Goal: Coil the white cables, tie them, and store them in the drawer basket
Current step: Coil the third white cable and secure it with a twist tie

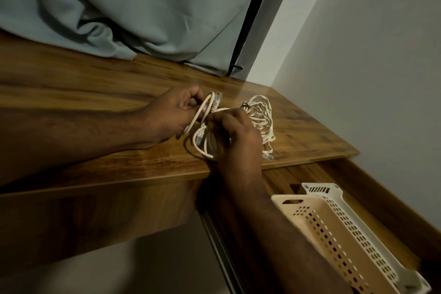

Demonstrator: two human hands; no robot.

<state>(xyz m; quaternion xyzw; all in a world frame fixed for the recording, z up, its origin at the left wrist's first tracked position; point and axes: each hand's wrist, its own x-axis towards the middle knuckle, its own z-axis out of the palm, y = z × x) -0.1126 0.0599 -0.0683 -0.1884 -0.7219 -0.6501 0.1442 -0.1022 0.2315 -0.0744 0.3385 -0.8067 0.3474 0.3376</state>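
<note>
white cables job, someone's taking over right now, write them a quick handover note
Left hand: pinching a loop of the white cable being coiled.
Right hand: fingers on the same cable, at the desk edge.
Second cable bundle: on the desk beside the hands, a dark tie on it.
Basket: in the open drawer; no cable visible in it.
Left: finish the coil, tie it, store both.
</note>
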